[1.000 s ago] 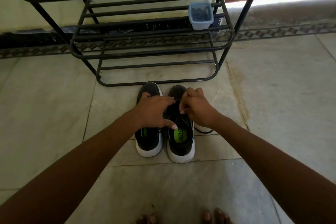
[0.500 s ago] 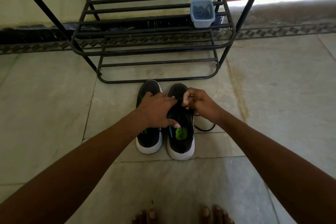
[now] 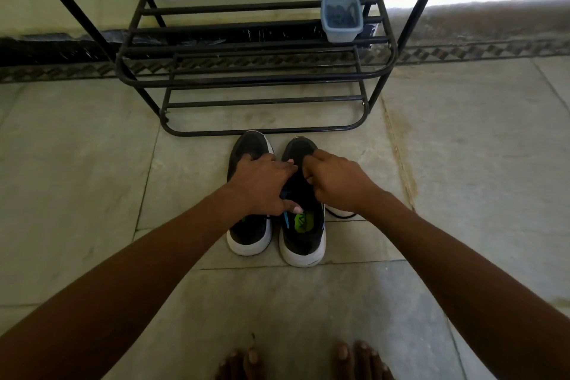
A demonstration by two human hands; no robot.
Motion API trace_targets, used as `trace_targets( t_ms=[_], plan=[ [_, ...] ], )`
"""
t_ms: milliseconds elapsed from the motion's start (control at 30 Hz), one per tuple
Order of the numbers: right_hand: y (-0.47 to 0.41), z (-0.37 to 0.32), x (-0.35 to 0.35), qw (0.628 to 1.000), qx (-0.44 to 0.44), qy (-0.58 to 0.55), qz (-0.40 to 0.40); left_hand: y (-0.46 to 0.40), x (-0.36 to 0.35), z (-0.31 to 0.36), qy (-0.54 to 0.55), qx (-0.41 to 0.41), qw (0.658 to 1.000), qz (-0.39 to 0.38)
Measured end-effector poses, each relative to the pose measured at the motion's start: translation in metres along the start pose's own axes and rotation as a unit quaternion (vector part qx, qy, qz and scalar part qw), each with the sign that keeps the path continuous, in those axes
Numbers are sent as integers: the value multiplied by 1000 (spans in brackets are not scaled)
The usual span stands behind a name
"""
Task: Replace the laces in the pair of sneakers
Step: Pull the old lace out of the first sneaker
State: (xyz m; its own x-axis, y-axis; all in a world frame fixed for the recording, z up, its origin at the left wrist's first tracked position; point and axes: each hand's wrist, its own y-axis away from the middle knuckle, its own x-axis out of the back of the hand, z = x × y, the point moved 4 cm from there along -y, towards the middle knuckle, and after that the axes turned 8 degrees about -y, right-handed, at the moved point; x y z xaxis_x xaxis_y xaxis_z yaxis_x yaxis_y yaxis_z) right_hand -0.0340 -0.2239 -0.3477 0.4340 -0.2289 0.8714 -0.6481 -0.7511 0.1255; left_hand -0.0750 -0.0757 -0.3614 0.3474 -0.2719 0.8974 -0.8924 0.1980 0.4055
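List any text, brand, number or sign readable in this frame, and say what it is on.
None can be read.
Right sneaker: dark marks printed on the green insole patch, too blurred to read.
Left sneaker: no print shows.
Blue container on the shoe rack: no label shows.
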Motion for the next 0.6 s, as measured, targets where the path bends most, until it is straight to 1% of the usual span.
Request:
trace_targets(
  t_ms=[33, 67, 100, 133, 167, 200, 233, 267, 300, 333, 367, 400, 433, 467, 500, 533, 567, 600],
  plan=[
    [-1, 3, 0, 996, -26, -83, -2, 1, 1, 0, -4, 1, 1000, 0],
    [-1, 7, 0, 981, -58, -184, -6, 1, 2, 0, -8, 3, 1000, -1],
    [0, 9, -1, 951, -100, -293, -19, 2, 3, 0, -9, 6, 1000, -4],
    [2, 10, -2, 905, -138, -400, -46, 2, 5, 0, -8, 8, 1000, -9],
    [5, 9, -2, 856, -166, -483, -82, 2, 6, 1, -7, 10, 1000, -14],
    [7, 9, -1, 826, -178, -522, -113, 1, 7, 2, -8, 11, 1000, -16],
    [7, 10, 4, 835, -173, -506, -129, 1, 9, 2, -12, 11, 1000, -17],
    [5, 12, 8, 875, -155, -442, -126, 0, 9, 4, -13, 11, 1000, -20],
    [2, 13, 14, 928, -127, -332, -109, 0, 9, 4, -14, 11, 1000, -23],
    [-2, 11, 17, 968, -93, -215, -91, -1, 8, 4, -14, 12, 999, -27],
    [-6, 10, 17, 987, -70, -121, -84, -1, 7, 4, -11, 14, 999, -31],
    [-8, 8, 15, 992, -63, -68, -84, -1, 7, 4, -8, 14, 999, -35],
    [-8, 6, 11, 993, -65, -45, -89, 0, 6, 3, -6, 14, 999, -37],
    [-8, 5, 9, 993, -56, -51, -93, 0, 6, 4, -5, 13, 999, -36],
    [-7, 3, 7, 991, -36, -87, -95, 1, 7, 4, -3, 13, 999, -35],
    [-5, 2, 9, 983, -19, -162, -85, 2, 8, 4, 2, 13, 999, -33],
    [-2, 3, 12, 959, -16, -274, -65, 3, 9, 4, 6, 13, 999, -30],
    [3, 6, 16, 916, -35, -398, -39, 3, 9, 5, 8, 14, 999, -30]
  ],
)
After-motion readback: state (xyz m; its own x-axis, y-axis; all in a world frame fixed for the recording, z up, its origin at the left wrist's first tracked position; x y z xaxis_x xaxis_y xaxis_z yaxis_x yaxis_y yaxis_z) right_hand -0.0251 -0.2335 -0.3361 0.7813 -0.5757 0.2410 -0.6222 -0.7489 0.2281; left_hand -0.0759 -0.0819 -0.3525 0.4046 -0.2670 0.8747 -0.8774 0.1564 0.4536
